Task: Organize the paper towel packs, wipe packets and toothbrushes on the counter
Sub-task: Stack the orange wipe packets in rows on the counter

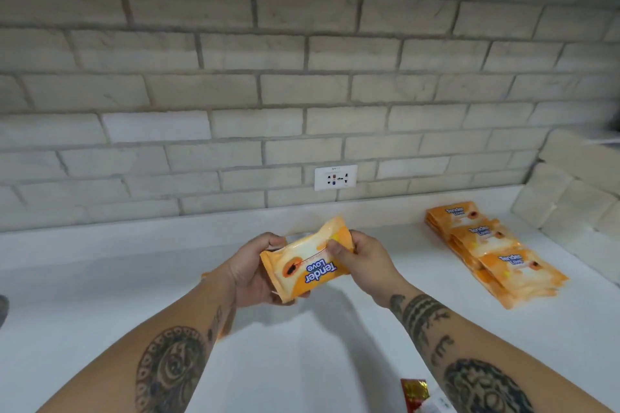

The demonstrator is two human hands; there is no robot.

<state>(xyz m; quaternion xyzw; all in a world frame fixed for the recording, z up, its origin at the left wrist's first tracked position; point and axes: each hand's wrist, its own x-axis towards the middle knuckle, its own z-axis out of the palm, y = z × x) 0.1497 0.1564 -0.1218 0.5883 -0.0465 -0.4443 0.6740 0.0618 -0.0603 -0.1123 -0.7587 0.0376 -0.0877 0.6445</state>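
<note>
Orange wipe packet (pixel 302 273), gripped by my left hand (pixel 250 270) and right hand (pixel 362 261). I'd guess it goes neatly onto the packet stack (pixel 493 251) next.

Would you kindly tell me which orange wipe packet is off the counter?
The wipe packet gripped between left hand and right hand; the other packets lie overlapped on the counter.

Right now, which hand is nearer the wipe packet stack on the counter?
Right. The right hand grips the held packet at its right end, toward the stack; the left hand grips its left end, farther off.
</note>
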